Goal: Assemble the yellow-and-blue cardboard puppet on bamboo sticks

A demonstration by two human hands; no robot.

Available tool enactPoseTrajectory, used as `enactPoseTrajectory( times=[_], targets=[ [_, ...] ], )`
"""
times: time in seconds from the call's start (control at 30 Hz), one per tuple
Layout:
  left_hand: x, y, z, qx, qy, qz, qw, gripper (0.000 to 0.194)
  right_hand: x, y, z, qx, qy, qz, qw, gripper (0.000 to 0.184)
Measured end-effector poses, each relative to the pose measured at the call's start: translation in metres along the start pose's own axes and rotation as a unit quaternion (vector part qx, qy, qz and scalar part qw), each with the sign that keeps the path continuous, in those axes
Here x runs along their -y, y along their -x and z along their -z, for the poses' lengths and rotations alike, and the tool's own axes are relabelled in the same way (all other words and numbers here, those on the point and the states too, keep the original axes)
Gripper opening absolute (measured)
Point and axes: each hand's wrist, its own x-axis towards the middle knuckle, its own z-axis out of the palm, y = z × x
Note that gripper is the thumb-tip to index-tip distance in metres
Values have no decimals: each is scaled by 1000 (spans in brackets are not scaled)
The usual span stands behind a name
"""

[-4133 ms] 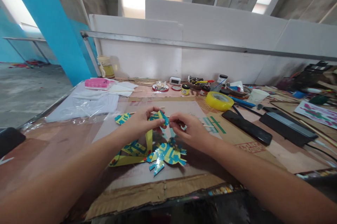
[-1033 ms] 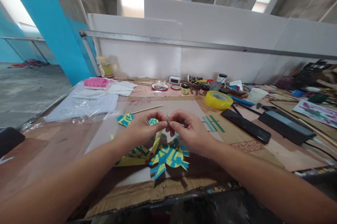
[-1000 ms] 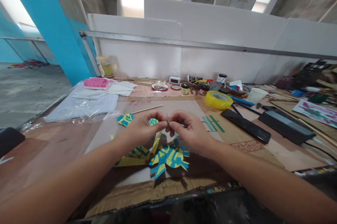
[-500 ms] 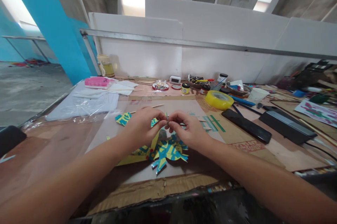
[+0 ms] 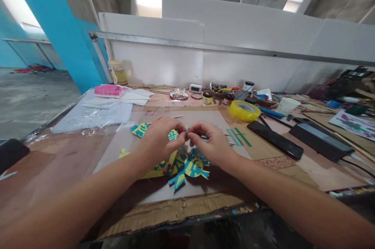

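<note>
Pinching a small greenish piece [image 5: 187, 128] between thumb and fingers of left hand [image 5: 159, 136] and right hand [image 5: 211, 143], tips nearly meeting. Red stamp [image 5: 278, 162] on the cardboard [image 5: 164, 212] has lettering, can't read it. Yellow jar [image 5: 206, 98] label too small. Piece mostly hidden by fingertips, can't identify it. Left hand and wrist cover part of the yellow-and-blue cutouts [image 5: 195, 166]. Black object [image 5: 13, 154] cut off at left edge. Piece sits right between the hands, above the cutouts.
</note>
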Motion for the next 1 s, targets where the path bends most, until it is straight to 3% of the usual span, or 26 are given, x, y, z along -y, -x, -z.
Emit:
enactPoseTrajectory(
  times=[0.37, 0.6, 0.9, 1.0],
  targets=[
    [-6, 0, 1, 17, 0, -3, 1000, 12, 2, -1, 2, -27, 52, 31, 998, 5],
    [-3, 1, 0, 13, 22, -8, 1000, 8, 4, -1, 3, -22, -3, 6, 1000, 4],
    [1, 0, -3, -31, -108, -142, 983, 8, 15, -5, 4, 26, -68, -76, 994, 13],
    [1, -2, -3, -35, -130, -156, 979, 8, 14, -7, 6, 52, -76, -98, 991, 11]
  ],
)
